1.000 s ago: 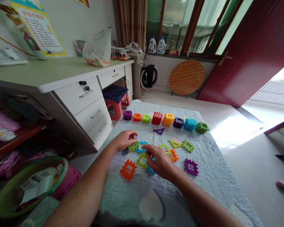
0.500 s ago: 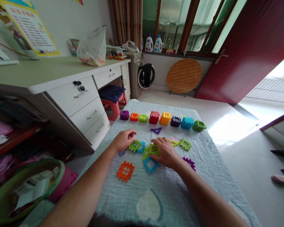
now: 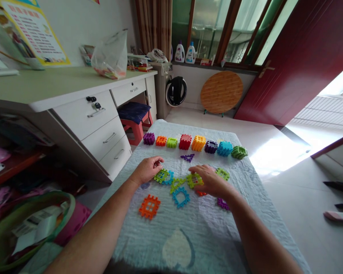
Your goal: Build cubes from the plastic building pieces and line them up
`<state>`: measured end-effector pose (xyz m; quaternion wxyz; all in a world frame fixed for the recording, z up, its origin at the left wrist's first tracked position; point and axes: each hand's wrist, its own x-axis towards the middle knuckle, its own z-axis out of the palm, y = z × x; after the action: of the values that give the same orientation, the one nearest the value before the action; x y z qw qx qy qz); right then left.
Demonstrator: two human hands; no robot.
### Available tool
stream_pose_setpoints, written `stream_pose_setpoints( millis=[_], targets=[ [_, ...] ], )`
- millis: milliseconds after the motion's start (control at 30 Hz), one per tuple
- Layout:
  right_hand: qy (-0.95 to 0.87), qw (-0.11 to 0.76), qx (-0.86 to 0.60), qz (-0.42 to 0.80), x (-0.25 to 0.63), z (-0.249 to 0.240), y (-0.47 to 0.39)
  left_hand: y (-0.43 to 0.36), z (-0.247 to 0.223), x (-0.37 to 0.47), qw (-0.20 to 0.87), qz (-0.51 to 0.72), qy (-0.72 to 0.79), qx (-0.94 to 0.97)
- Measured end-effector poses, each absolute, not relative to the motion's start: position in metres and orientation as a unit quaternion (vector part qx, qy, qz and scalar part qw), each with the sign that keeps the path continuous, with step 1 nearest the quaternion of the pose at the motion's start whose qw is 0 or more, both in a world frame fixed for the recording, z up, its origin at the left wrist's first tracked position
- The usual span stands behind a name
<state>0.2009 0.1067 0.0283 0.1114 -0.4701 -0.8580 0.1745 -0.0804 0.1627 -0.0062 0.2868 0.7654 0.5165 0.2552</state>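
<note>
My left hand (image 3: 148,169) rests on the cloth with its fingers loosely curved and nothing visible in them. Its thumb side is beside a green square lattice block piece (image 3: 161,176), which overlaps a blue piece (image 3: 168,177). My right hand (image 3: 213,181) has its thumb and fingers around a yellow-green square lattice block piece (image 3: 193,180). A yellow-green triangular piece (image 3: 176,185) and a blue square frame piece (image 3: 181,197) lie between the hands. Closer to me is an orange square piece (image 3: 150,207). Purple (image 3: 223,203) and green (image 3: 223,173) pieces lie near my right hand, which partly hides an orange-red piece (image 3: 201,193).
Stacked block pieces stand in a row along the far side, including red (image 3: 185,142), yellow (image 3: 198,143) and light blue (image 3: 225,148) ones. A purple triangle (image 3: 187,157) lies before them. A desk (image 3: 74,83) stands left, with a basket (image 3: 71,213) on the floor.
My right hand has moved right with the yellow-green square piece, away from the triangular piece, uncovering the blue frame. My left hand has stayed in place.
</note>
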Motion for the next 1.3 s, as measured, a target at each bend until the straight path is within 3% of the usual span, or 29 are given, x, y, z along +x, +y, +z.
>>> stream_pose_setpoints(
  millis=[567, 1167, 1300],
  targets=[
    [-0.858, 0.095, -0.477, 0.167, 0.198, 0.025, 0.106, 0.161, -0.003, -0.079, 0.279, 0.245, 0.515, 0.773],
    [-0.874, -0.047, -0.473, 0.099, 0.175, 0.043, 0.117, 0.161, -0.002, -0.080, 0.277, 0.236, 0.518, 0.774],
    [-0.890, -0.016, -0.447, 0.089, 0.170, 0.049, 0.128, 0.162, -0.002, -0.080, 0.282, 0.239, 0.517, 0.772]
  ],
)
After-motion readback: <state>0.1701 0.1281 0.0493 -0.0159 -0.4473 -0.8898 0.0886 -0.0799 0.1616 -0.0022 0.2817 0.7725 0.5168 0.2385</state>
